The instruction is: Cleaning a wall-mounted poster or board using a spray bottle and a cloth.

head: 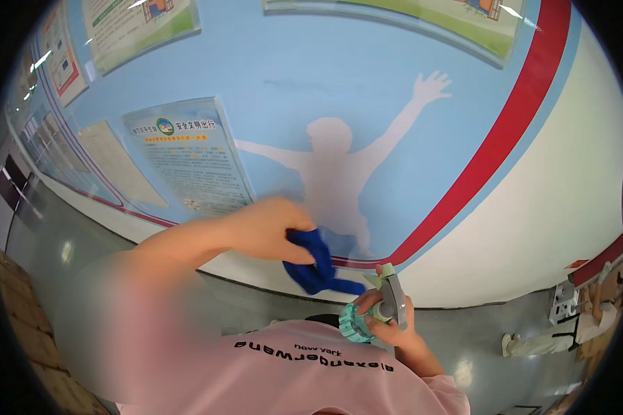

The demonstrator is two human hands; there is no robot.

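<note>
My left hand (272, 228) reaches across in front of a light blue wall panel (275, 111) and grips a crumpled dark blue cloth (311, 264), one end of which hangs towards the right. Lower and to the right, my right hand (394, 329) is wrapped around the neck of a spray bottle with a translucent teal body (354, 324) and a grey and pale green trigger head (393, 295). The cloth's loose end is close to the bottle; whether they touch cannot be told. The panel bears a pale figure with raised arms (329, 171), with a faint smudge above it.
A framed notice with writing (197, 161) hangs left of the figure; more framed posters (145, 36) are higher up. A red stripe (483, 150) borders the panel. Cardboard boxes (36, 332) stand at lower left. Another person (594, 321) is at the far right, beyond the grey floor (467, 342).
</note>
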